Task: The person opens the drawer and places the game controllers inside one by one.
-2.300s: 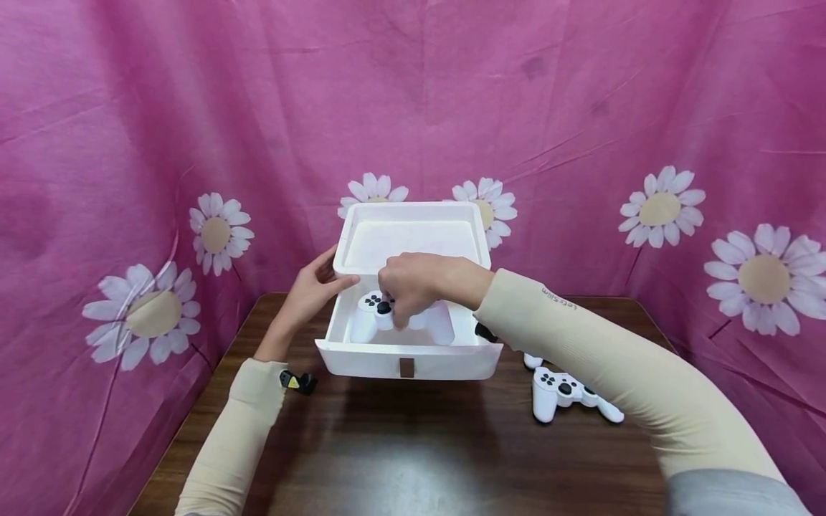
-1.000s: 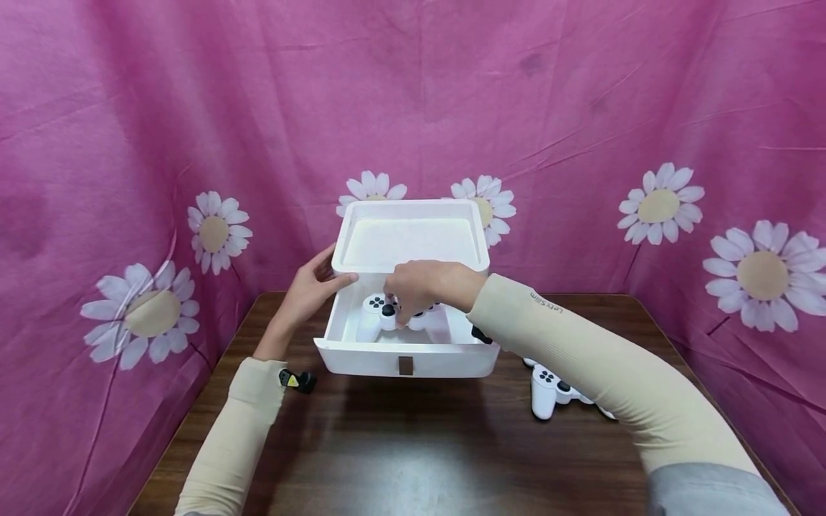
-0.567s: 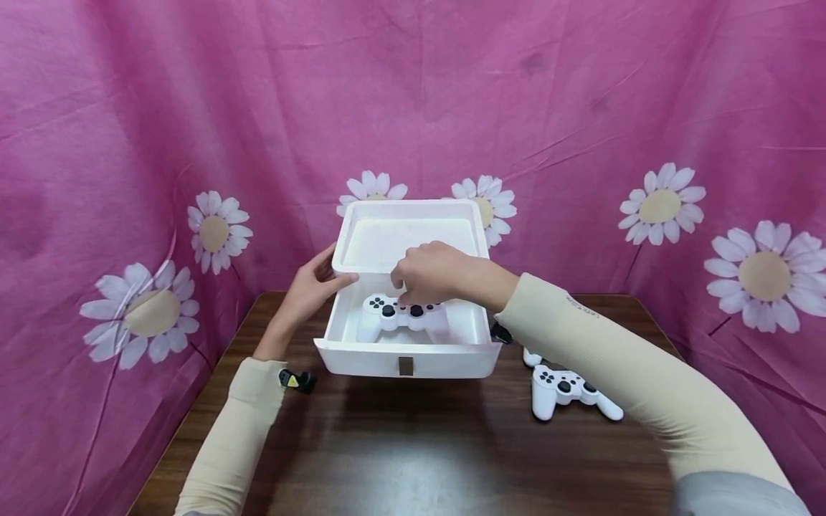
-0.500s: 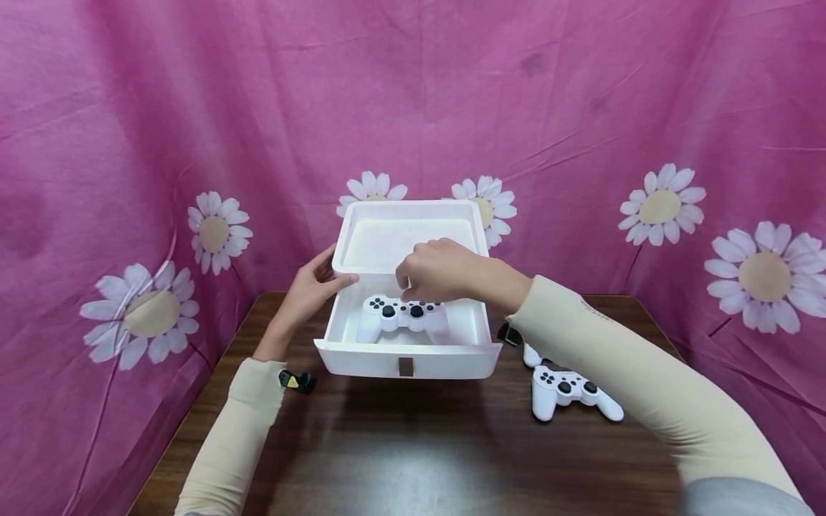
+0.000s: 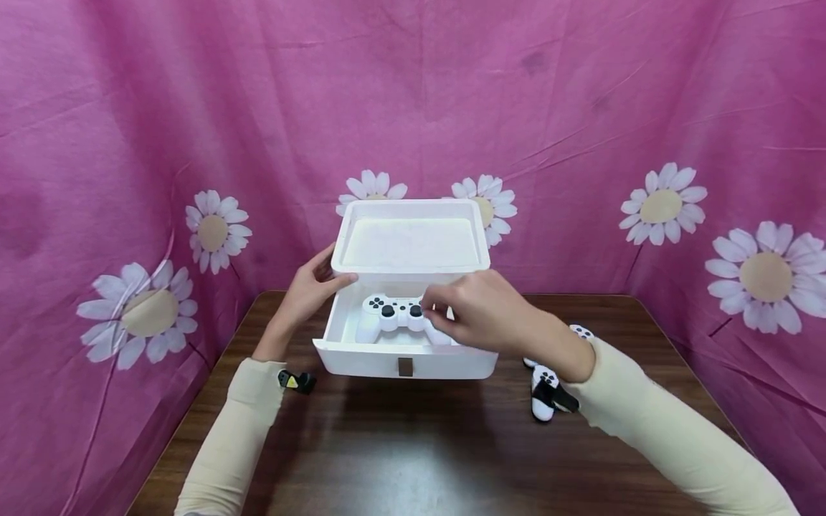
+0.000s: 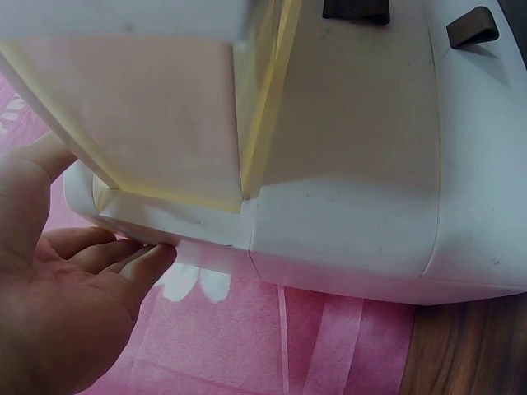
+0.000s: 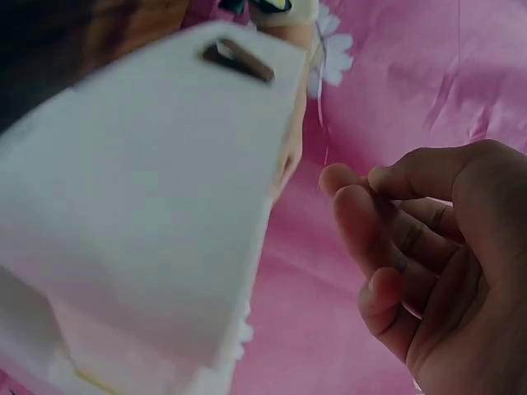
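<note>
A white drawer unit (image 5: 413,244) stands on the table with a drawer (image 5: 361,363) pulled out. Inside that drawer lies a white game controller (image 5: 369,328) with black thumbsticks. My left hand (image 5: 306,292) holds the unit's left side, thumb on its front edge; in the left wrist view, the fingertips of the left hand (image 6: 74,304) touch the side wall. Over the drawer's right part hovers my right hand (image 5: 487,309), fingers loosely curled and holding nothing. The right wrist view shows the right hand (image 7: 436,255) apart from the white drawer front (image 7: 165,173).
More white controllers (image 5: 540,410) lie on the table right of the unit, partly hidden by my right wrist. The wooden table (image 5: 413,444) extends in front. A pink curtain (image 5: 413,100) with printed daisies surrounds the table. Brown pull tabs (image 6: 473,27) mark the drawer fronts.
My right hand has let go of the controller, lifted off it, and moved right and toward me. The controller stays in the drawer. My left hand keeps its place.
</note>
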A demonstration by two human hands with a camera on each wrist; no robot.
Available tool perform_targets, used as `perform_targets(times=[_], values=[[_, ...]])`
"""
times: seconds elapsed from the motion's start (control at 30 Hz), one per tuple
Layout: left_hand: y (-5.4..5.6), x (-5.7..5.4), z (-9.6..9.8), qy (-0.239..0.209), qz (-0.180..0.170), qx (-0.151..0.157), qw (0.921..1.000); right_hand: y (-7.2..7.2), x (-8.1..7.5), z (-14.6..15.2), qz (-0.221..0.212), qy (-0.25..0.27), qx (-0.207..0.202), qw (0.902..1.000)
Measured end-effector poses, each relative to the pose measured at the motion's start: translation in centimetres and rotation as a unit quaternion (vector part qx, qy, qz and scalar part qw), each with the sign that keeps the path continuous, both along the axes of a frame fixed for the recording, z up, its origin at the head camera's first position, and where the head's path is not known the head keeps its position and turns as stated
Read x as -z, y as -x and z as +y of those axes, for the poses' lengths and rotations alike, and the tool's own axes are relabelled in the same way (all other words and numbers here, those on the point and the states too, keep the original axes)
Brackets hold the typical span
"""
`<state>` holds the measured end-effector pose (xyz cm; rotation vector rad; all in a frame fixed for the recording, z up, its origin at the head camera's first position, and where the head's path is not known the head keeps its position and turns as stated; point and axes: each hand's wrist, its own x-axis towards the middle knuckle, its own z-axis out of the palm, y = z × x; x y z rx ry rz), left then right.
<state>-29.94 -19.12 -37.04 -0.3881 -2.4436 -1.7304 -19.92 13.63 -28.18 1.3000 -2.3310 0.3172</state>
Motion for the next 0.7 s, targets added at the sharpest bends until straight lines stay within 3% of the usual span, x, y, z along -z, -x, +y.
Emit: perform_targets(times=[0.2, 0.4, 0.7], values=[[-0.1, 0.0, 0.0, 0.006, 0.003, -0.002, 1.0000, -2.3, 3.1, 0.1, 0.017, 0.024, -0.007, 0.9996], [-0.1, -0.1, -0.1, -0.001, 0.003, -0.002, 1.0000, -3.5, 5.2, -0.5, 0.019, 0.046, -0.002, 0.9987], [0.0, -0.1, 0.0, -0.007, -0.010, 0.004, 0.9999, -4.9, 7.7, -1.5, -0.007, 0.079, 0.072, 0.9942]])
